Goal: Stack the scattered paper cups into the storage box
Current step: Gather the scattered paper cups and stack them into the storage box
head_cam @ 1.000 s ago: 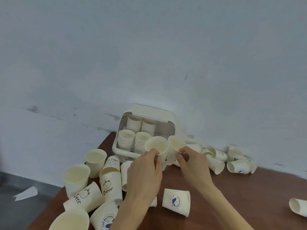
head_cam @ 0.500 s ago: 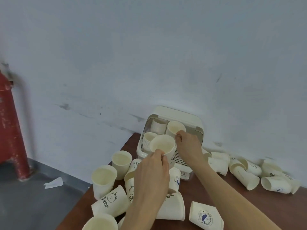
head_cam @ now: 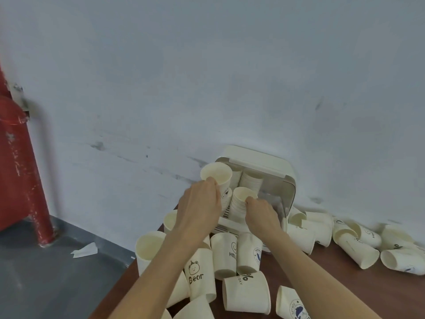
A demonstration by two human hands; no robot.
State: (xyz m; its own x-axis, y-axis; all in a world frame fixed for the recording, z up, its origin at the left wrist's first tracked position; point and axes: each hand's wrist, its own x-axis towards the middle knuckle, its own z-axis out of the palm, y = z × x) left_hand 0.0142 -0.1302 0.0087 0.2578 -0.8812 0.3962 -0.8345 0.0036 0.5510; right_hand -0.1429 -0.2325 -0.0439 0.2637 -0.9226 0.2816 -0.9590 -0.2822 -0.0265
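Left hand [head_cam: 199,209] holds one cream paper cup [head_cam: 217,177] upright, grip curled round its side near the rim, raised over the front-left part of the cream plastic storage box [head_cam: 273,168]. Right hand [head_cam: 262,216] is at the front-right stack of nested cream cups [head_cam: 241,201] inside the box, fingertips pinching the top cup's rim; thumb position is blurred, so probably a pinch rather than a plain touch. Box sits at the back of the dark brown wooden bench [head_cam: 372,293], against the pale grey wall [head_cam: 207,77], hood-like lid tipped back. Two more stacks of nested cups [head_cam: 250,183] stand deeper in the box.

Loose cups lie all around the box. Near side: an upside-down cup printed "Bear" [head_cam: 199,272], a "HELLO" cup [head_cam: 224,254] just beside it, a cup with a blue round logo [head_cam: 249,254] touching that, and a cup marked "DAY" [head_cam: 246,293] on its side in front. Upright open cup [head_cam: 148,247] at the bench's left edge. Right of the box, a cluster of cups on their sides [head_cam: 356,247] along the wall.

Off the bench: red painted post [head_cam: 20,162] at left, scrap of white paper [head_cam: 85,250] on the grey floor [head_cam: 46,279].
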